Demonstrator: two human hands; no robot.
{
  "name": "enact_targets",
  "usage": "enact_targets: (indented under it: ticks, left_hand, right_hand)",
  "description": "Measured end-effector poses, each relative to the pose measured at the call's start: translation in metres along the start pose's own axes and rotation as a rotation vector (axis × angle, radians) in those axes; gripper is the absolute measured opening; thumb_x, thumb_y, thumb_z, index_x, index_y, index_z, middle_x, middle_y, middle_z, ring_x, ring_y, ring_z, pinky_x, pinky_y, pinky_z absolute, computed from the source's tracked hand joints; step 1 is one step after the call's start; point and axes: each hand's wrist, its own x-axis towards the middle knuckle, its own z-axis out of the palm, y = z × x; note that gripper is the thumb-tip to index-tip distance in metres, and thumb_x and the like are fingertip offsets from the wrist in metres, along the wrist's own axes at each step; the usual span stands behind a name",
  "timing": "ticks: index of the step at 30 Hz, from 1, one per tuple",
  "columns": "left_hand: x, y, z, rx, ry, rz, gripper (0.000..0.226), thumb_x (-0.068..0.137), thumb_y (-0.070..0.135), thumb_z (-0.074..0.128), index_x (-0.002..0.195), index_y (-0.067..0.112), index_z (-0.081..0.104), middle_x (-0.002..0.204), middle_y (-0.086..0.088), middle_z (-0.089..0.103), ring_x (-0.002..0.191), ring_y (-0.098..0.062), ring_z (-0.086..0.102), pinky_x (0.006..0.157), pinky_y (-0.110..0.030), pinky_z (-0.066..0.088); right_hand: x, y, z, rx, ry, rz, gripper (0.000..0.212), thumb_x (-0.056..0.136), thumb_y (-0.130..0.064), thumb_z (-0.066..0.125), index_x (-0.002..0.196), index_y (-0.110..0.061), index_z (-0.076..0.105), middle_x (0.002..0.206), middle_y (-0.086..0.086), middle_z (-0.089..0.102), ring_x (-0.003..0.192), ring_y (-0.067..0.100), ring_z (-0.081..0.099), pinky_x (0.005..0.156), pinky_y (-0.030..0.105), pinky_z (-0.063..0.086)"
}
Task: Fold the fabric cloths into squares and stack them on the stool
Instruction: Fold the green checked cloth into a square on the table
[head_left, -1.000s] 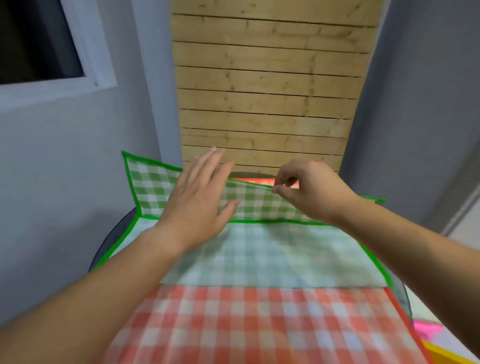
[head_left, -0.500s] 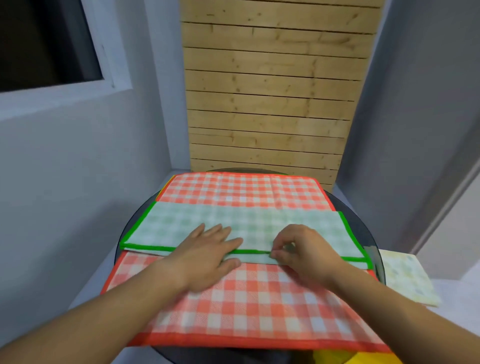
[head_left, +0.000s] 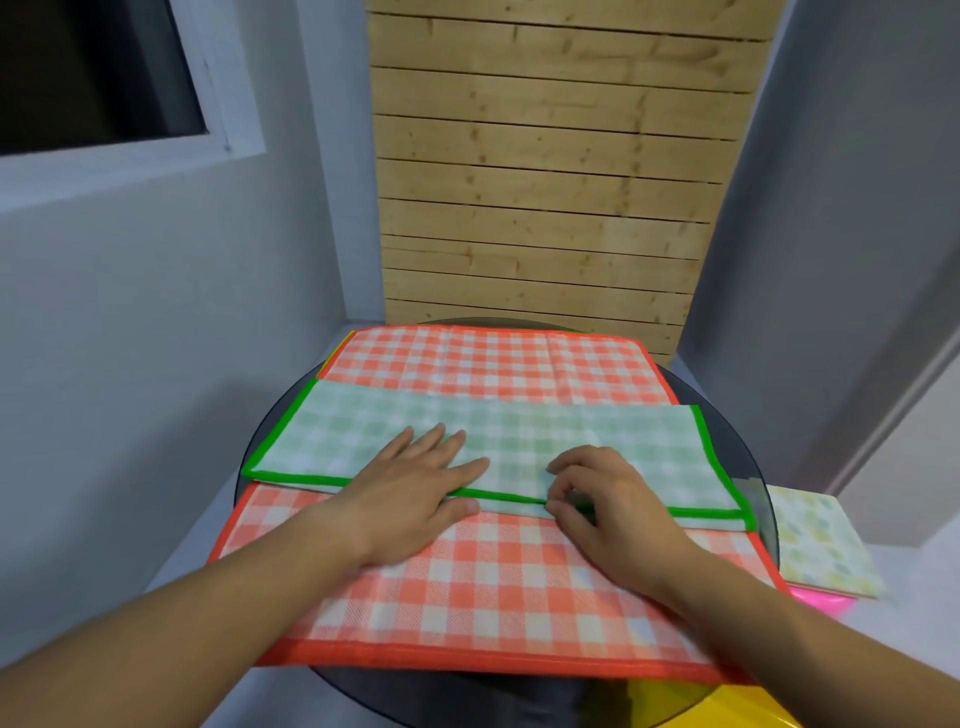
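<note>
A green checked cloth (head_left: 597, 436), folded in half into a long strip, lies across an orange checked cloth (head_left: 498, 582) spread flat on a round dark glass table (head_left: 756, 493). My left hand (head_left: 415, 483) rests flat, fingers spread, on the strip's near green edge. My right hand (head_left: 602, 493) pinches that same near edge between thumb and fingers, just right of the left hand. A folded pale yellow cloth (head_left: 821, 545) lies on a pink stool (head_left: 826, 605) at the right.
A grey wall with a window (head_left: 104, 93) stands to the left and a wooden slatted panel (head_left: 545, 171) behind the table. A yellow object (head_left: 717, 706) shows under the table's near right edge. Another cloth's yellow edge (head_left: 335, 353) peeks from under the orange one.
A second ago both hands were bringing the green cloth's far half toward me. It now lies folded, and both hands have settled on its near edge with little movement since.
</note>
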Motion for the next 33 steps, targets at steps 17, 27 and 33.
enact_targets:
  ticks: [17,27,33]
  left_hand:
    - [0.002,0.001,-0.001,0.044,-0.050,0.022,0.056,0.102,0.059,0.014,0.156,0.048,0.009,0.169,0.004,-0.002,0.155,-0.019,-0.007,0.126,-0.040,-0.003]
    - [0.000,-0.001,-0.008,-0.192,-0.009,-0.003,0.052,0.102,0.061,0.029,0.151,0.044,0.035,0.163,0.012,0.021,0.151,-0.013,0.010,0.121,-0.033,0.010]
    - [0.033,0.002,-0.023,-0.144,0.122,-0.080,0.021,0.103,0.035,0.039,0.107,0.028,0.058,0.113,0.006,0.051,0.110,-0.019,0.045,0.097,-0.035,0.036]
  right_hand:
    - [0.010,-0.006,-0.003,-0.003,-0.063,0.052,0.030,0.082,-0.060,0.055,0.097,-0.035,0.064,0.105,-0.020,0.058,0.103,0.002,0.050,0.096,0.034,0.043]
    - [0.064,-0.010,0.002,-0.153,-0.297,0.178,0.071,0.100,-0.052,0.039,0.157,-0.020,0.013,0.166,0.003,0.004,0.152,0.024,-0.007,0.123,0.039,0.001]
    - [0.064,0.003,0.022,-0.257,-0.336,0.192,0.077,0.098,-0.059,0.029,0.158,-0.020,0.001,0.166,0.004,-0.007,0.152,0.022,-0.011,0.123,0.040,-0.004]
